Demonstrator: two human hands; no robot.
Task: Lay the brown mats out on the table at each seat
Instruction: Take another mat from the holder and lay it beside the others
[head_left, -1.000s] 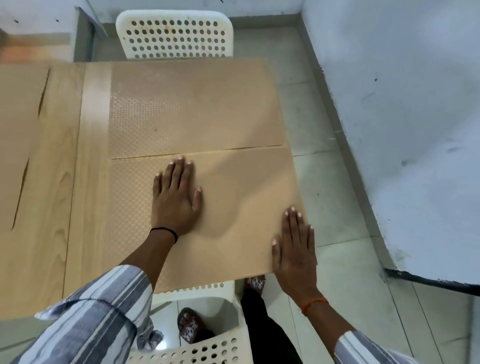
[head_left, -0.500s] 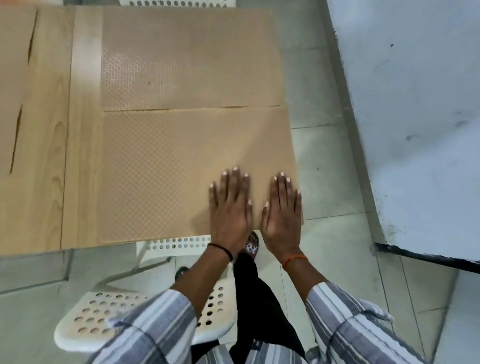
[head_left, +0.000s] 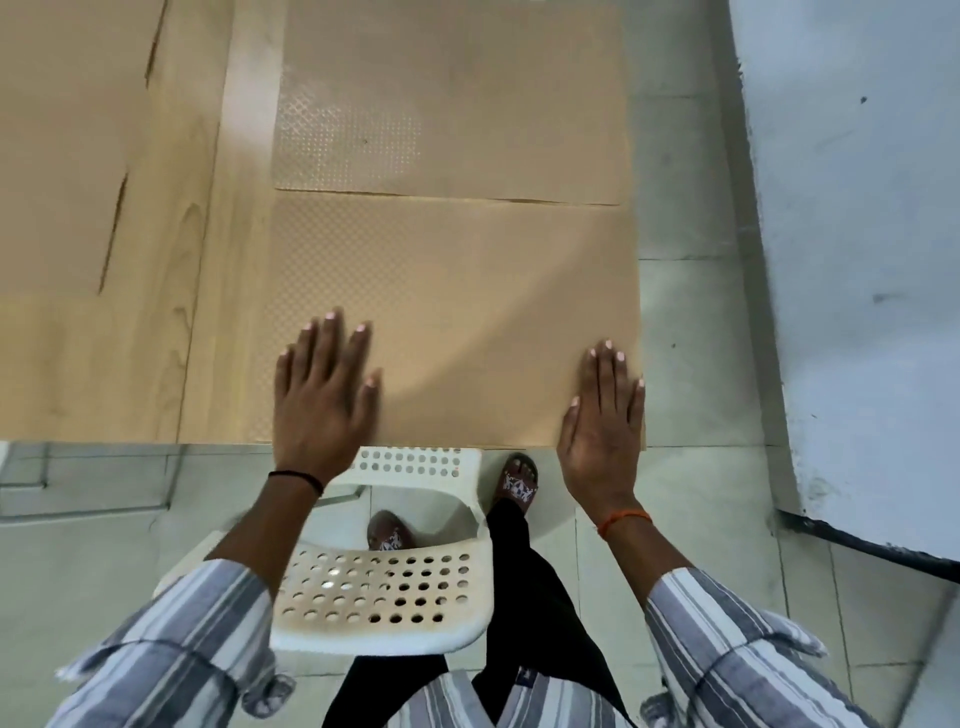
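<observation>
A brown textured mat (head_left: 457, 291) lies flat at the near right corner of the wooden table (head_left: 208, 260). My left hand (head_left: 322, 395) rests palm down on its near left part, fingers spread. On the mat's near right corner, at the table's edge, my right hand (head_left: 602, 415) presses flat. A second brown mat (head_left: 452, 98) lies just beyond, edge to edge with the first. Another brown mat (head_left: 62, 156) covers the table's left side, cut off by the frame.
A white perforated chair (head_left: 384, 592) stands between me and the table, its back under the table's near edge. My sandalled feet (head_left: 514, 480) stand on the grey tiled floor. A pale wall (head_left: 857, 234) runs close along the table's right side.
My left hand slid from beside my right hand leftwards across the near mat. The right hand shifted to the mat's right corner. The view tilted further down.
</observation>
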